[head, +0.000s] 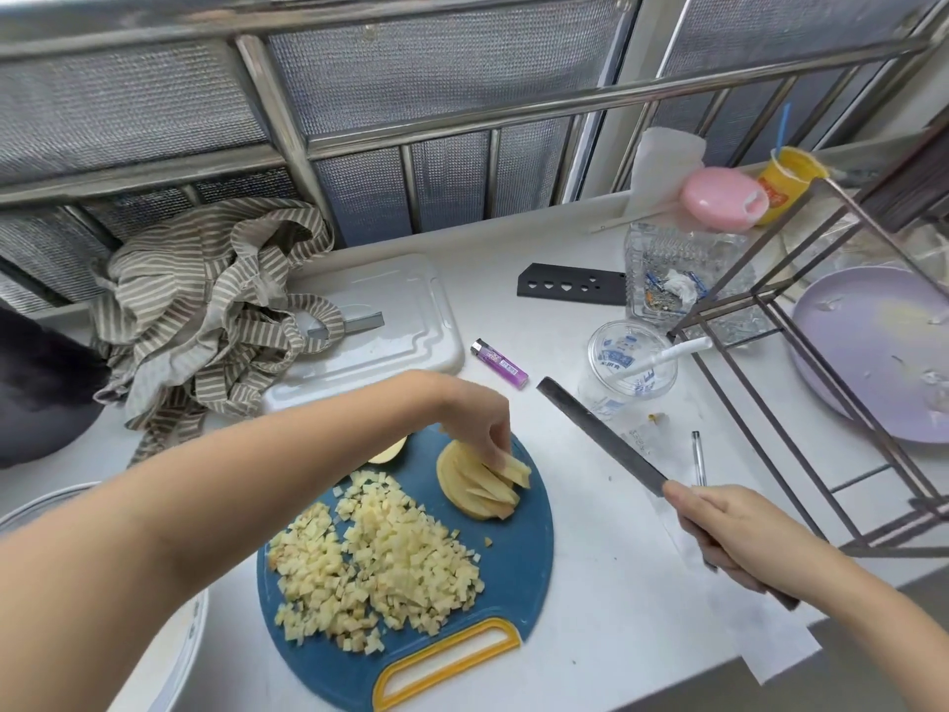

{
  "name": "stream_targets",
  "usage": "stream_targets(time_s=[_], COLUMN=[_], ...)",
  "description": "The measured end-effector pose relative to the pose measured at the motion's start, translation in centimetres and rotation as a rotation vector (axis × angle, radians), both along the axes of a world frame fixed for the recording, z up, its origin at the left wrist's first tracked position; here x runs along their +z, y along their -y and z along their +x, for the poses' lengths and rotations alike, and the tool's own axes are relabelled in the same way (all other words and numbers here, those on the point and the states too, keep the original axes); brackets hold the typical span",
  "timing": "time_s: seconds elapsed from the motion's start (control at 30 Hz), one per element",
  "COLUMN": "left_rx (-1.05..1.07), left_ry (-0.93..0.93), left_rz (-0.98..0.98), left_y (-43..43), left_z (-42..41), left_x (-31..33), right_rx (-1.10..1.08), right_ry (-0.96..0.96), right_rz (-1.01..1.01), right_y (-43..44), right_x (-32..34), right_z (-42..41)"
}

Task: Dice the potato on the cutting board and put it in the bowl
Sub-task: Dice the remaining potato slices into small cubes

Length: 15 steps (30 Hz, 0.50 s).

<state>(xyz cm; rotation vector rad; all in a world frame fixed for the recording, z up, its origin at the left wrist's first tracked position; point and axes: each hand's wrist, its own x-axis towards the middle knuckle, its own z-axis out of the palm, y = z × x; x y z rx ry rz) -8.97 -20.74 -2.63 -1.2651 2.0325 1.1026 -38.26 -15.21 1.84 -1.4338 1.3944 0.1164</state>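
Observation:
A round blue cutting board (pixel 518 567) with a yellow handle lies in front of me. A heap of diced potato (pixel 380 562) covers its middle. At the board's far edge a stack of potato slices (pixel 480 488) leans fanned out, and my left hand (pixel 477 421) pinches their top from above. Another potato piece (pixel 388 453) peeks out behind my left wrist. My right hand (pixel 739 531) grips the handle of a long knife (pixel 595 434), held off the board to the right, blade pointing away. A white bowl (pixel 179 655) shows at the lower left, mostly hidden by my arm.
A striped cloth (pixel 205 321) and white tray lid (pixel 390 321) lie behind the board. A purple lighter (pixel 499 363), clear plastic cup (pixel 631 362), pen (pixel 697 457), black knife sheath (pixel 570 290), metal rack (pixel 821 377) and lilac plate (pixel 873 352) crowd the right side.

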Motion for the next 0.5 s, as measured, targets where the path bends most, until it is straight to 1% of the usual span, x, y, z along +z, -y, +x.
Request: stream_targets(time_s=[0.1, 0.13, 0.17, 0.33, 0.43, 0.5], left_rx=[-0.222, -0.270, -0.276, -0.166, -0.037, -0.028], left_ry=[0.101, 0.113, 0.105, -0.028, -0.119, -0.161], left_rz=[-0.233, -0.304, -0.348, -0.373, -0.370, -0.407], left_y=[-1.9, -2.4, -2.6, -3.1, -3.4, -4.0], left_z=[0.1, 0.4, 0.7, 1.5, 1.6, 1.6], left_x=[-1.2, -1.7, -2.3, -2.3, -2.1, -2.2], right_rx=[-0.055, -0.061, -0.062, -0.069, -0.087, -0.103], right_ry=[0.022, 0.021, 0.020, -0.005, -0.020, -0.018], right_rz=[-0.013, -0.018, -0.026, -0.082, -0.094, -0.100], right_y=[-0.1, -0.1, -0.2, -0.4, -0.4, -0.5], right_x=[-1.8, -2.4, -2.9, -4.7, -5.2, -5.5], right_z=[0.8, 1.1, 1.4, 2.5, 3.0, 3.2])
